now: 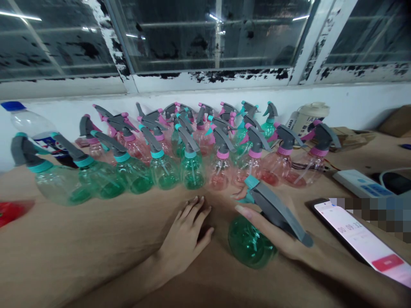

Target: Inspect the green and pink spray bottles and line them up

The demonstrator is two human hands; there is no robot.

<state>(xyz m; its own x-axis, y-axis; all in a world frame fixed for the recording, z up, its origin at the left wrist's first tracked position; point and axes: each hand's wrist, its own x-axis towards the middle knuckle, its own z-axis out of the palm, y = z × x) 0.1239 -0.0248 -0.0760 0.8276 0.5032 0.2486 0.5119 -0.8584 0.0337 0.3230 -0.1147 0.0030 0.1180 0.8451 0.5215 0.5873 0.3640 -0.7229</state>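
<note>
Window (205,38): spans the far side.
Table (80,239): bears rows of spray bottles (165,175) beyond my hands.
Left hand (183,244): fingers spread, palm down, holding nothing, left of the green bottle.
Right hand (282,241): mine that's nearer, closed around its neck.
Green bottle (248,246): in my right grip, near side.
Sprayer head (276,207): long axis runs far-left to near-right.

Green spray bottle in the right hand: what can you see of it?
The green spray bottle has a rounded, translucent, plastic-looking body, a grey spray head and teal nozzle and trigger. The right hand grips its neck, hiding the collar. It appears tilted, in front of the other spray bottles, apart from the left hand; whether its base touches the table is unclear.
</note>
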